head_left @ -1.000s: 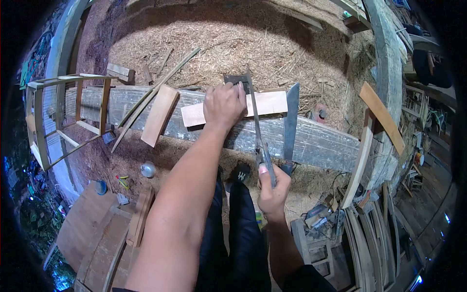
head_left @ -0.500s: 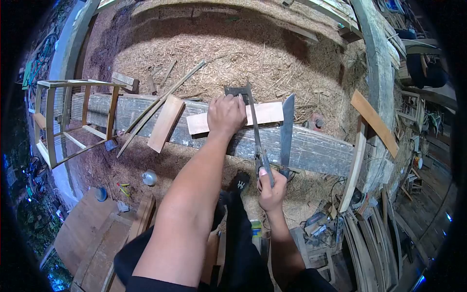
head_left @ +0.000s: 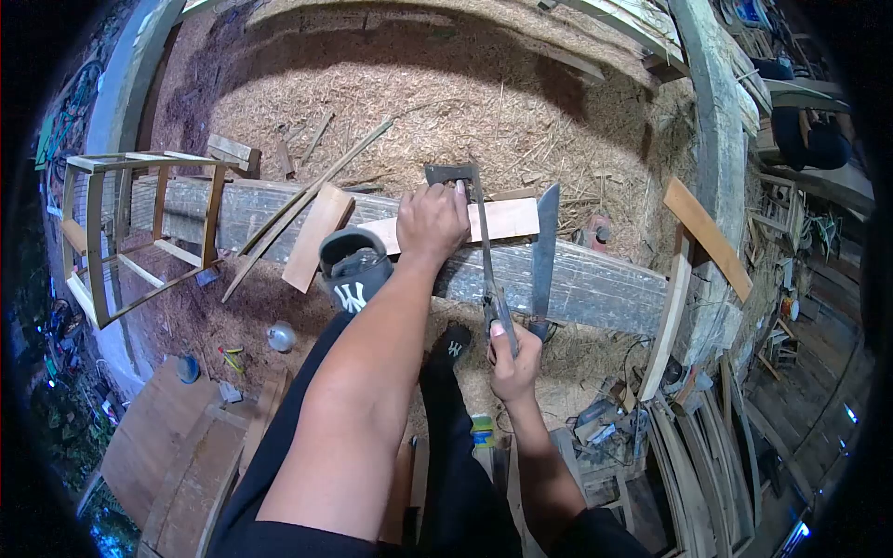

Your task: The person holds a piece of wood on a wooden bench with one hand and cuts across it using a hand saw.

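Left hand (head_left: 434, 221) with fingers bent together over the pale board (head_left: 507, 219), bench (head_left: 605, 279) under, long tool (head_left: 487, 251) beside them, right hand (head_left: 516, 363) fingers wrapped round its near end

long weathered plank (head_left: 605, 290), paint-flecked. pale wood piece (head_left: 507, 219) lying lengthwise on it; broad blade (head_left: 545, 244) crosswise by piece's right end. pale board (head_left: 318, 237) slanted across plank, thin strips (head_left: 279, 231) beside it. ground (head_left: 437, 102) covered in shavings; clear round container (head_left: 280, 337), yellow-and-red tool (head_left: 232, 359) on near side.
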Tool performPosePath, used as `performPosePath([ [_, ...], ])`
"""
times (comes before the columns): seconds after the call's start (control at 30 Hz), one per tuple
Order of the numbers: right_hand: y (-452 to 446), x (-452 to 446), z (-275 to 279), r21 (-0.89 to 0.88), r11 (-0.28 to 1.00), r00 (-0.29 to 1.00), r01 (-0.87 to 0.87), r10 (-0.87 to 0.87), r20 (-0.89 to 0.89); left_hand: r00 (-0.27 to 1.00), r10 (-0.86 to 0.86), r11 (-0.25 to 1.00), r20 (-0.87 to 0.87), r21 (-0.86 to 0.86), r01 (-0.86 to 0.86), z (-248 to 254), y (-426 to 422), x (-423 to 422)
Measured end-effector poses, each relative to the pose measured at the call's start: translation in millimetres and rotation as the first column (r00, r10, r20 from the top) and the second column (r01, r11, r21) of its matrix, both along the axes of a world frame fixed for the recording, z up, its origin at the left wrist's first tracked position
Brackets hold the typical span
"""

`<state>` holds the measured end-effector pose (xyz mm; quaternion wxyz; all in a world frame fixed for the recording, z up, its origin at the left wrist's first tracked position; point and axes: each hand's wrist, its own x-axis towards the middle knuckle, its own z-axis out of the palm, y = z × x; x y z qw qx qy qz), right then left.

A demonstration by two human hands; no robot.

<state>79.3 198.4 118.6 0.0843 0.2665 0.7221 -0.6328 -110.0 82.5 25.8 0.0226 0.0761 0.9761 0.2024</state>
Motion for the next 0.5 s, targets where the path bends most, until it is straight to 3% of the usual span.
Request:
performPosePath([
  [0.27,3,-9,8,-0.018,0.999,0.998,0.042,-0.041,0.049,0.998,-0.039,0.999,0.042,-0.013,0.04,3,-3,-8],
  [0.33,0,-17,24,0.127,0.991,0.996,-0.045,0.035,0.079,0.967,-0.169,0.985,0.192,0.012,0.17,6,-7,-14],
  [0.47,2,-14,31,0.16,0.987,1.0,-0.022,0.019,0.019,0.96,-0.225,0.974,0.169,0.044,0.22,-4,-14,-14],
  [0.5,3,-9,31,0.056,0.998,1.0,0.003,-0.004,0.014,0.971,-0.208,0.978,0.12,0.051,0.203,-3,-13,-13],
])
